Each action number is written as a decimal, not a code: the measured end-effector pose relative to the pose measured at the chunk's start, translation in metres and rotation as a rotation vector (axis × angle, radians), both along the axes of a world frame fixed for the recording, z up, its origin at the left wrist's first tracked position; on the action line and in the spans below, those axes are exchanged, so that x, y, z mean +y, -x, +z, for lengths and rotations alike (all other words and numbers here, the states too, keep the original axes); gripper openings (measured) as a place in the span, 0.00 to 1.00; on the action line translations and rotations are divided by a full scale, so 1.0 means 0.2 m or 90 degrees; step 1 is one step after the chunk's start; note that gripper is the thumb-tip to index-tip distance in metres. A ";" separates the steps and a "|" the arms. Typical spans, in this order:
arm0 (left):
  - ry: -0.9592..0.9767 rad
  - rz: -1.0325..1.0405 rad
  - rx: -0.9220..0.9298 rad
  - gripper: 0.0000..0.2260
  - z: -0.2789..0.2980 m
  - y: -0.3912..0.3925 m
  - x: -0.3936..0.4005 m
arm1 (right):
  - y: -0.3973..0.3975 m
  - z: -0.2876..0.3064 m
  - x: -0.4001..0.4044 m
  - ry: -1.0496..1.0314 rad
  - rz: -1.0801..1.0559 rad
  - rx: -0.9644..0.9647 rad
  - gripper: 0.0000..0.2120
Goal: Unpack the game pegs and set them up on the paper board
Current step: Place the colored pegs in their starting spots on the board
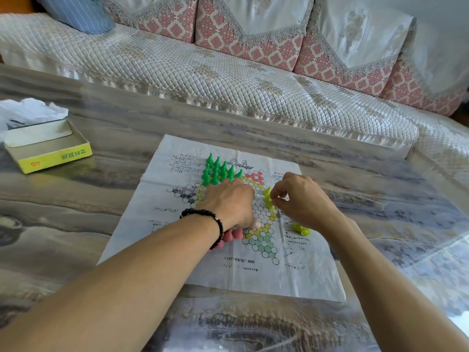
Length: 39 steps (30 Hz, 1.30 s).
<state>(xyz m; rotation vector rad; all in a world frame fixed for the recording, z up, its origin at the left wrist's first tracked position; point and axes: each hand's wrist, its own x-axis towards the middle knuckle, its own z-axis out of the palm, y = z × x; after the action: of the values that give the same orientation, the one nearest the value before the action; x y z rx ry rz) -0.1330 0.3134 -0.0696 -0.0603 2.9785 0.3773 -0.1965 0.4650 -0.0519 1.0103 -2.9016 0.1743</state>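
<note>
Fingers of the right hand (302, 199) pinch a yellow peg (267, 198) to stand it upright, while the left hand (228, 201) lies flat, steadying the paper board (177, 224).

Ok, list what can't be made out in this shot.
- Pink pegs, head view: mostly under the left hand; count unknown.
- Board centre: covered by both hands.
- Yellow peg at the right hand: fingers hide the grip; a pinch seems likely.
- Board print: too small to read.
- Box label: upside down, blurred.
- Bag: cut by the left edge.
</note>
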 end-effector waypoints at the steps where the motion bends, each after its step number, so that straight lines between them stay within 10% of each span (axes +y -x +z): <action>1: -0.001 0.001 0.003 0.25 0.00 0.00 0.00 | 0.00 -0.01 0.00 -0.002 -0.002 0.000 0.05; 18: -0.009 0.006 -0.021 0.17 0.02 0.00 0.00 | 0.01 0.06 0.09 0.104 -0.040 -0.014 0.06; 39: 0.025 0.002 -0.013 0.26 0.00 0.01 0.00 | -0.08 0.02 0.20 -0.072 -0.021 -0.132 0.08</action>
<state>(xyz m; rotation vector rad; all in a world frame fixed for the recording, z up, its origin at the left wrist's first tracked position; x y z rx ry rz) -0.1355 0.3139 -0.0686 -0.0714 2.9663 0.3167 -0.1804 0.5059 -0.0480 1.0167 -3.1454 0.1214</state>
